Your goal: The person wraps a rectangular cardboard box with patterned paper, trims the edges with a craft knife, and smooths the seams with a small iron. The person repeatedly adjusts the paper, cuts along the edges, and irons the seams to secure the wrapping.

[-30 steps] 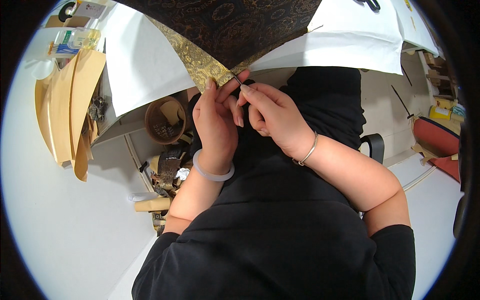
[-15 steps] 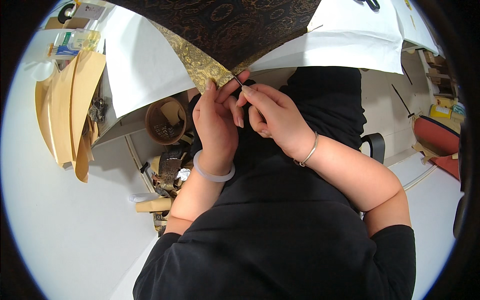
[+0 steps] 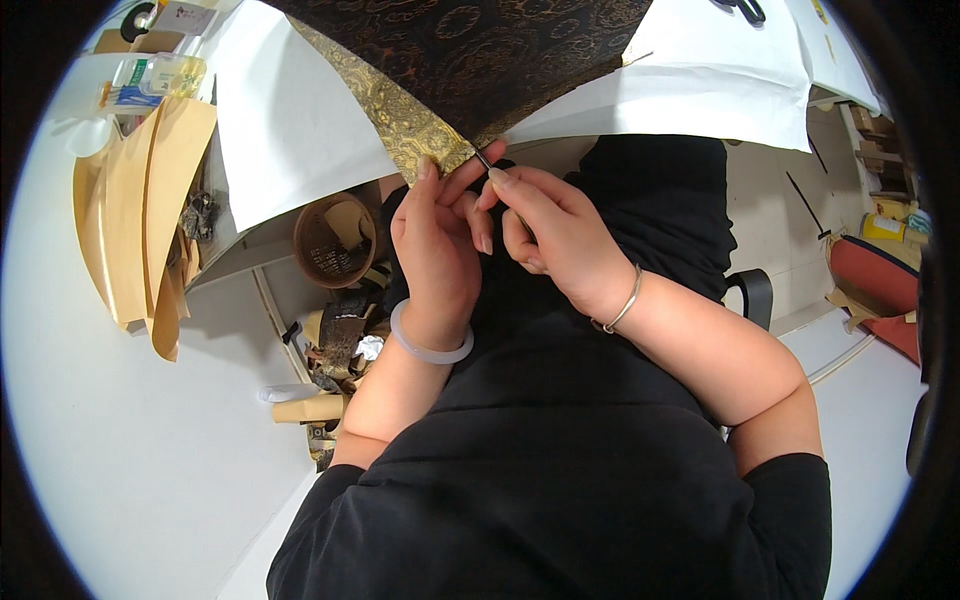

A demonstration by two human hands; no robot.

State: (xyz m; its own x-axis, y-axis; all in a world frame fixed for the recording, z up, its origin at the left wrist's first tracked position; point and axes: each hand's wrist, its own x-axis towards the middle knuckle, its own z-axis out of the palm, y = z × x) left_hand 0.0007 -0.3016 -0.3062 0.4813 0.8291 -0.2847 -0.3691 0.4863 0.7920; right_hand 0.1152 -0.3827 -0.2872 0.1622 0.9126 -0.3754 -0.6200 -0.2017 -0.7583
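A dark brown patterned cloth [image 3: 500, 60] with a gold-patterned underside [image 3: 385, 105] hangs over the table edge toward me. My left hand [image 3: 437, 235] pinches its near corner, thumb on the gold side and fingers behind. In my right hand [image 3: 560, 230] is a slim dark tool [image 3: 482, 159], gripped between thumb and fingers. Its tip touches the cloth's corner, beside my left fingertips. Most of the tool is hidden in my right hand, so I cannot tell its exact kind.
White paper [image 3: 290, 130] covers the table and hangs past its edge. Brown kraft paper [image 3: 140, 220] stands at the left. Below the table are a brown basket [image 3: 335, 245] and a heap of scraps [image 3: 345, 335]. A black-handled item [image 3: 748, 10] lies at the far right.
The whole view has shifted slightly. My hands keep nearly the same hold, with the tool's tip still at the cloth's corner.
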